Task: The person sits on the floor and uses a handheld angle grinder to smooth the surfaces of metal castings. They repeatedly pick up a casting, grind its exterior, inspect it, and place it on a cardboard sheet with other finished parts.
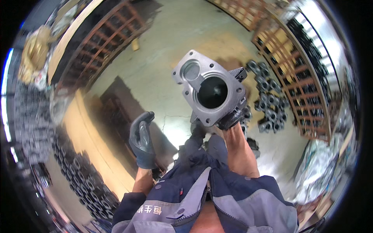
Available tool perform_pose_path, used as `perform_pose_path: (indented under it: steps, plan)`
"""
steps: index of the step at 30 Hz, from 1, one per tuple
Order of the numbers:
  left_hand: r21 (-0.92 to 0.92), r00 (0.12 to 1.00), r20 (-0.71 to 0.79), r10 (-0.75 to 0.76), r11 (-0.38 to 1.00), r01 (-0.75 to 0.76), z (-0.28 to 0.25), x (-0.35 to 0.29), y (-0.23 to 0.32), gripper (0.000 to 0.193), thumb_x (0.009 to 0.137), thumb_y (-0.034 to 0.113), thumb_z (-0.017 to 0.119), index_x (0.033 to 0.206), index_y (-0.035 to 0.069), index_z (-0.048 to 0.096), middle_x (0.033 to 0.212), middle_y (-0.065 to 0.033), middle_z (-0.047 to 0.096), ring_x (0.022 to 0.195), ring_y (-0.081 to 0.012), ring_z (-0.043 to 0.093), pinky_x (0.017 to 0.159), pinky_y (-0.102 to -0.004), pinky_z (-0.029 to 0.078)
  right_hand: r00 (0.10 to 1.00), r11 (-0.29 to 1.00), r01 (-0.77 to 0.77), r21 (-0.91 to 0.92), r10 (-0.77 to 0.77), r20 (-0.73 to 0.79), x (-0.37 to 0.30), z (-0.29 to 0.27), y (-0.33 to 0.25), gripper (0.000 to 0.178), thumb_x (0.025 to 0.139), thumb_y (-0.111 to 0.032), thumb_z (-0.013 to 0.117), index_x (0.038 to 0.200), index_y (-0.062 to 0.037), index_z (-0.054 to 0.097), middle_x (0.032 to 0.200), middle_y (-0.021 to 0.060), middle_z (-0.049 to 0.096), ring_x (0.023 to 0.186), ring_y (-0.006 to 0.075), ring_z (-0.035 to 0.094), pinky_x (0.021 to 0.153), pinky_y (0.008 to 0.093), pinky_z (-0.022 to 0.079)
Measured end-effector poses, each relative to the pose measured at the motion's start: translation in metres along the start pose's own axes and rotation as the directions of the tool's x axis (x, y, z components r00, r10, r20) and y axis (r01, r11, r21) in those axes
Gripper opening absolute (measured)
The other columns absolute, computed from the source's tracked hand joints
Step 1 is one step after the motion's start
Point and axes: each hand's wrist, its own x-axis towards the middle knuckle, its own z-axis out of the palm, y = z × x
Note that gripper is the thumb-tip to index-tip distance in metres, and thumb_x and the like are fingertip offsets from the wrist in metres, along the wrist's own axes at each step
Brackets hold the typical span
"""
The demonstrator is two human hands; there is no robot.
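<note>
My right hand (230, 119), in a dark glove, grips a grey metal casting (224, 77) by its lower right side and holds it up in front of me. The casting's flat machined flange faces up, with a large round bore, a smaller round recess beside it and several bolt holes around the edge. Most of the right hand's fingers are hidden under the part. My left hand (142, 136), also gloved, is raised to the left of the casting, apart from it. Its fingers bend loosely with nothing in them.
Several similar castings (270, 101) stand on the floor at the right, beside a brown metal rack (311, 93). Another barred rack (105, 39) is at the far left. A wooden board (91, 139) with rows of dark parts (79, 174) lies left of me. Plastic sheeting (320, 171) is at the right.
</note>
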Motion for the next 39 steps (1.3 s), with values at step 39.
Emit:
perform_pose_path:
  steps: [39]
  plan:
    - [-0.036,0.336,-0.936,-0.104,0.979,0.203,-0.127,0.021,0.008,0.028,0.101,0.009,0.047,0.121,-0.005,0.061,0.118,-0.0165,0.066,0.110,-0.0232,0.063,0.098,-0.0358,0.048,0.205,0.578,0.458,0.675,-0.808,0.553,0.131,0.327,-0.221,0.027,0.068,-0.026,0.069,0.091,-0.0113,0.069,0.081,0.0108,0.066,0.077,0.0332,0.063,0.066,0.0435,0.049]
